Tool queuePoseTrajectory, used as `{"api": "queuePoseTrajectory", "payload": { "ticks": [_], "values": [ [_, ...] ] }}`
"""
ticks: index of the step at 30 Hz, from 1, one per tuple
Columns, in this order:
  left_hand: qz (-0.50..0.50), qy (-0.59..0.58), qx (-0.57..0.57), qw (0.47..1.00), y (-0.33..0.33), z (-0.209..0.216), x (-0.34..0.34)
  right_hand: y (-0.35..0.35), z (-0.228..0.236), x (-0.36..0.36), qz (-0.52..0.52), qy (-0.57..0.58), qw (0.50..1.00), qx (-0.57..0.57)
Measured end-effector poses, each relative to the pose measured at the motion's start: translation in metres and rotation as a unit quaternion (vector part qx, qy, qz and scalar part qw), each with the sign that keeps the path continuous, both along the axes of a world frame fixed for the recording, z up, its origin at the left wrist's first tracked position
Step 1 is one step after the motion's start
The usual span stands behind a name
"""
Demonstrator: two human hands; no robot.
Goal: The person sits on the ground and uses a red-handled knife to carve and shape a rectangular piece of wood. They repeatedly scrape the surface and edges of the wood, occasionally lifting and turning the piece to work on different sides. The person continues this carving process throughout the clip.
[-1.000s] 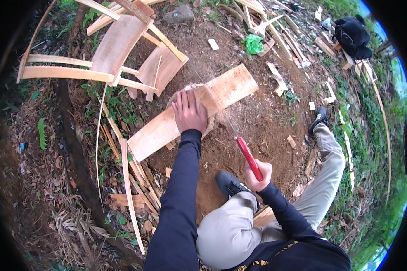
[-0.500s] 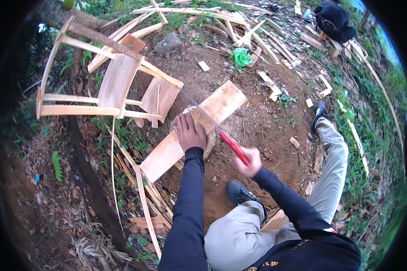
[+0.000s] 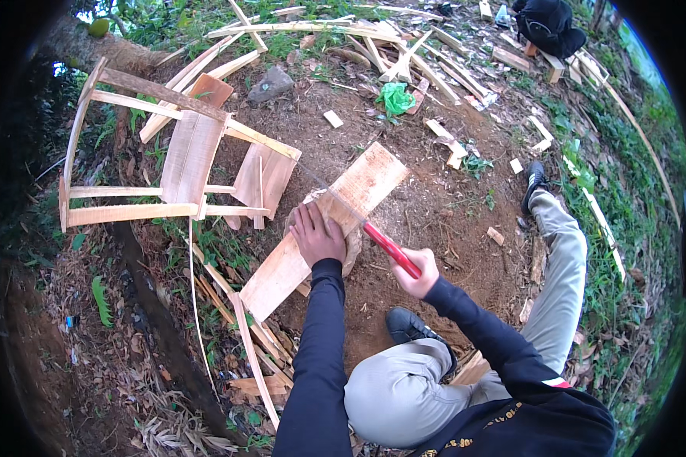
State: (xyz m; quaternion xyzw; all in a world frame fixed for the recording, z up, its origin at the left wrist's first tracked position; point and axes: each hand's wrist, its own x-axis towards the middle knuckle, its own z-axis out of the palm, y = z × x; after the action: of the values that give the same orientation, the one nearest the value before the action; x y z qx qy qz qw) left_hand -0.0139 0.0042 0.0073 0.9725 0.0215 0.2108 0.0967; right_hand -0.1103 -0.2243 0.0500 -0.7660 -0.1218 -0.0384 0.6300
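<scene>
Board, one, pale and flat, slanting across mid-view on top of what looks like one stump, mostly hidden. Farthest left, one chair-like wooden frame with two broad panels. Next, over the board's middle, one left hand, palm down, fingers laid flat on the wood. Just right of it, one saw, thin blade laid across the board, red handle slanting toward the lower right. Beyond, one crumpled green bag on brown soil; nearer, one dark shoe. Then one right hand, clenched round the red handle. Farthest right, a second dark shoe and, higher up, one black bundle.
</scene>
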Motion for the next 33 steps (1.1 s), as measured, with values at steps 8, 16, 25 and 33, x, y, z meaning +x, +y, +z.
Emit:
{"api": "queuePoseTrajectory", "payload": {
  "ticks": [8, 16, 25, 33],
  "values": [
    [0.002, 0.008, 0.015, 1.0, 0.005, -0.003, -0.005, -0.021, 0.003, -0.041, -0.004, 0.011, 1.0, 0.0],
    [0.005, 0.009, 0.016, 1.0, 0.012, -0.003, -0.005, -0.023, -0.01, -0.057, 0.01, 0.022, 1.0, 0.002],
    [-0.008, -0.006, 0.002, 1.0, 0.007, -0.001, 0.002, 0.001, -0.006, -0.013, -0.025, 0.014, 0.999, -0.024],
    [0.001, 0.002, 0.017, 1.0, 0.007, -0.005, 0.001, -0.006, 0.002, -0.024, -0.019, 0.047, 0.998, -0.03]
  ]
}}
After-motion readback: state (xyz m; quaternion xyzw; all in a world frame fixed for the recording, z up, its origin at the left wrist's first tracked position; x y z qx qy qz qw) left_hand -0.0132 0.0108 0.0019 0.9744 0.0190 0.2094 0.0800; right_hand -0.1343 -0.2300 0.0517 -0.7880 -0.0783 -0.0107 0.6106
